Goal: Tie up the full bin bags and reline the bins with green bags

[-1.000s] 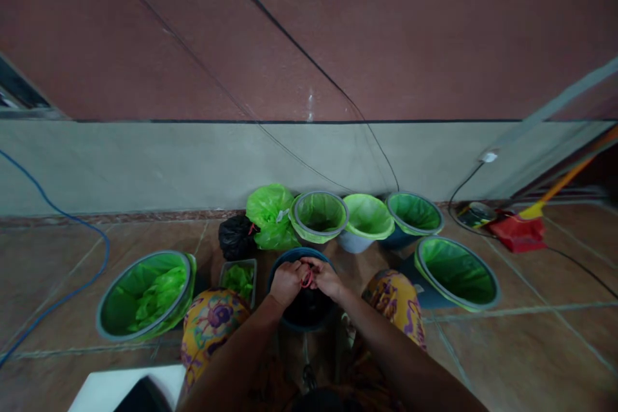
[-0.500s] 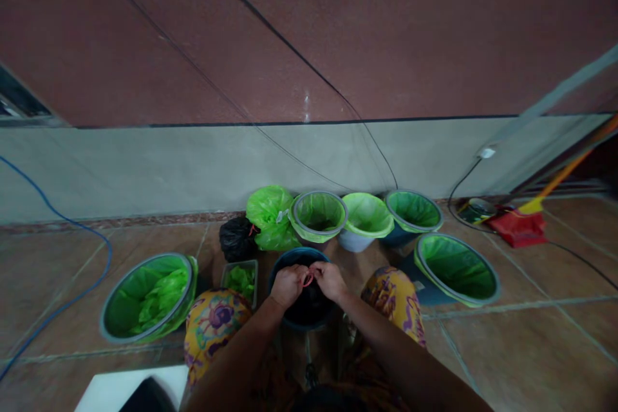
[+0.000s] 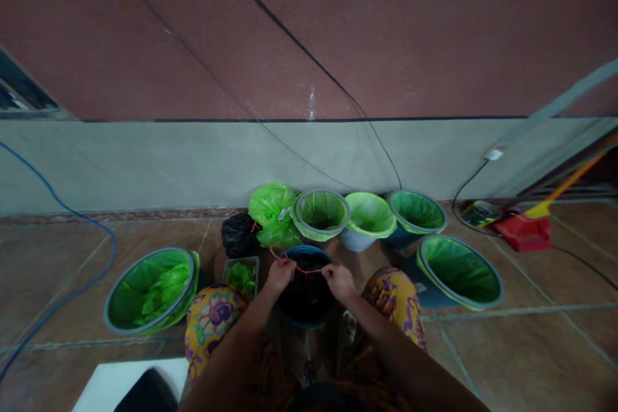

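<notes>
Between my knees stands a blue bin (image 3: 290,317) with a dark inside; what lies in it is too dark to make out, perhaps a black liner. Over its mouth a thin red string (image 3: 309,271) stretches between my two hands. My left hand (image 3: 280,275) is closed on one part of it, and a loose loop sticks up past the fingers. My right hand (image 3: 338,280) pinches the other end at the bin's right side. A tied black bag (image 3: 237,236) with a bit of red string sits beyond, to the left.
Bins with green liners stand around: one at left (image 3: 111,299), several along the wall and at right (image 3: 425,293). A bulging green bag (image 3: 273,206) leans by the wall. A small tub (image 3: 241,275) holds green plastic. A red dustpan (image 3: 525,232) and blue hose (image 3: 112,248) lie farther out.
My hands, close together over the bin before, have moved apart. The red string, earlier a small loop between the fingers, is now drawn out across the bin.
</notes>
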A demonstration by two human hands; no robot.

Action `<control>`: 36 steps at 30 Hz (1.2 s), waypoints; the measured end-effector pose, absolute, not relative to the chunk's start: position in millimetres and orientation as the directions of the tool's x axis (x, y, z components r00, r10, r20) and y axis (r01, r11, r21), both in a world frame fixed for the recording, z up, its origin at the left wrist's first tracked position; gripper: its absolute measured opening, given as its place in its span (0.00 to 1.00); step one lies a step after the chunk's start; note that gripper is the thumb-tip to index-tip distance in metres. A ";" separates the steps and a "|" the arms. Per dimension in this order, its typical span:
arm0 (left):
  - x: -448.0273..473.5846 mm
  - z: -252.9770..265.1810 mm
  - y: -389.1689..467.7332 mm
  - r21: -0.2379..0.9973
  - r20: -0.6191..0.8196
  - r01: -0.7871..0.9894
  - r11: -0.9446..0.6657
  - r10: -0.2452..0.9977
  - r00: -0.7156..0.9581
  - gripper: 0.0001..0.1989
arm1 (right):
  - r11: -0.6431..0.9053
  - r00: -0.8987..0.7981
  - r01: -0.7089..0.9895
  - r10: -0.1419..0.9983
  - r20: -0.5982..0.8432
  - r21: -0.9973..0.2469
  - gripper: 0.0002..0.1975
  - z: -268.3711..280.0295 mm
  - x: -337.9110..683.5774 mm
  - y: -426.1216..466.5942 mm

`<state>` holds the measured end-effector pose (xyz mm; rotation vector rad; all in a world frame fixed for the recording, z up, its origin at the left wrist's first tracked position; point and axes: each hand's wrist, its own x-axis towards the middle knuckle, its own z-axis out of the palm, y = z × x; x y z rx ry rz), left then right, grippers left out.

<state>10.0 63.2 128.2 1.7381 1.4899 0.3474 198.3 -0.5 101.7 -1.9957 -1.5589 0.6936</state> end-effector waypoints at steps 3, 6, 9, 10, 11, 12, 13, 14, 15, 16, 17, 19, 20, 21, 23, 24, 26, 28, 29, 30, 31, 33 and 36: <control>16.1 129.5 60.8 0.856 -0.315 0.499 0.135 0.902 0.296 0.19 | -0.167 0.152 0.701 0.985 -0.083 -0.693 0.11 115.3 196.7 1.9; 21.2 129.8 57.4 0.932 -0.360 0.183 0.313 0.865 0.351 0.21 | -0.146 0.082 0.684 0.989 -0.123 -0.715 0.12 130.0 193.3 1.0; 24.9 128.1 55.9 0.928 -0.359 0.057 0.368 0.845 0.396 0.18 | -0.115 0.015 0.682 0.990 -0.143 -0.723 0.14 141.2 187.7 -0.3; 25.7 127.4 55.9 0.937 -0.338 0.068 0.342 0.843 0.418 0.15 | -0.102 0.005 0.691 0.991 -0.136 -0.716 0.14 143.6 185.6 -0.3; 26.2 126.6 55.9 0.950 -0.307 0.084 0.302 0.840 0.448 0.12 | -0.086 -0.002 0.703 0.992 -0.122 -0.706 0.14 145.5 183.6 0.1; 26.4 125.9 56.0 0.963 -0.268 0.103 0.250 0.833 0.483 0.10 | -0.067 -0.010 0.714 0.994 -0.105 -0.697 0.14 146.8 181.7 0.8; 26.2 125.1 56.0 0.974 -0.226 0.126 0.188 0.826 0.516 0.09 | -0.046 -0.017 0.724 0.996 -0.085 -0.689 0.14 147.8 180.1 1.7; 25.8 124.5 56.0 0.980 -0.187 0.155 0.122 0.821 0.539 0.08 | -0.028 -0.022 0.730 0.998 -0.065 -0.683 0.14 148.4 178.9 2.8; 25.3 123.8 55.9 0.980 -0.158 0.191 0.061 0.820 0.550 0.07 | -0.012 -0.026 0.732 0.999 -0.046 -0.682 0.14 148.7 177.9 4.2; 24.7 123.0 55.6 0.973 -0.144 0.230 0.016 0.823 0.549 0.07 | 0.000 -0.030 0.729 0.999 -0.031 -0.684 0.13 148.8 177.3 5.7; 24.2 122.2 55.3 0.962 -0.138 0.272 -0.019 0.828 0.544 0.09 | 0.008 -0.030 0.721 0.999 -0.020 -0.693 0.13 148.5 177.0 7.2; 23.5 120.1 54.2 0.939 -0.139 0.339 -0.067 0.824 0.549 0.11 | 0.019 -0.019 0.670 1.000 0.008 -0.742 0.10 146.6 176.7 10.5; 23.5 118.9 53.6 0.932 -0.143 0.355 -0.078 0.819 0.555 0.11 | 0.022 -0.014 0.620 1.000 0.017 -0.784 0.07 144.7 176.6 11.9; 23.5 117.6 53.1 0.930 -0.146 0.359 -0.081 0.813 0.564 0.10 | 0.010 -0.009 0.554 1.000 0.006 -0.832 0.07 142.2 176.4 13.1; 23.8 115.6 52.0 0.937 -0.143 0.341 -0.079 0.804 0.578 0.09 | -0.079 -0.015 0.401 0.996 -0.093 -0.913 0.22 135.3 176.1 14.4; 24.0 115.1 51.5 0.941 -0.136 0.328 -0.079 0.801 0.583 0.08 | -0.137 -0.043 0.337 0.986 -0.161 -0.931 0.28 131.3 176.0 14.5; 24.5 115.2 50.6 0.949 -0.113 0.301 -0.089 0.798 0.591 0.07 | -0.192 -0.133 0.290 0.962 -0.238 -0.938 0.29 123.8 176.4 14.0; 25.2 116.6 50.1 0.959 -0.102 0.273 -0.076 0.806 0.583 0.06 | -0.107 -0.198 0.339 0.963 -0.183 -0.935 0.20 119.0 177.7 13.1; 25.7 117.4 50.1 0.966 -0.110 0.256 -0.046 0.819 0.564 0.06 | -0.049 -0.204 0.390 0.969 -0.138 -0.919 0.15 118.3 178.8 12.8; 26.2 117.9 50.3 0.971 -0.127 0.238 -0.006 0.832 0.539 0.05 | -0.005 -0.188 0.451 0.977 -0.100 -0.893 0.12 118.7 180.0 12.8; 26.7 118.1 50.8 0.974 -0.151 0.223 0.039 0.846 0.512 0.05 | 0.017 -0.157 0.514 0.985 -0.075 -0.857 0.11 120.2 181.2 13.0; 27.3 117.1 52.9 0.972 -0.202 0.204 0.119 0.865 0.459 0.04 | 0.006 -0.084 0.618 0.995 -0.059 -0.786 0.12 125.6 183.4 13.8; 26.2 113.6 57.6 0.961 -0.258 0.198 0.194 0.884 0.389 0.03 | -0.051 -0.009 0.666 0.997 -0.077 -0.744 0.12 134.5 183.6 13.5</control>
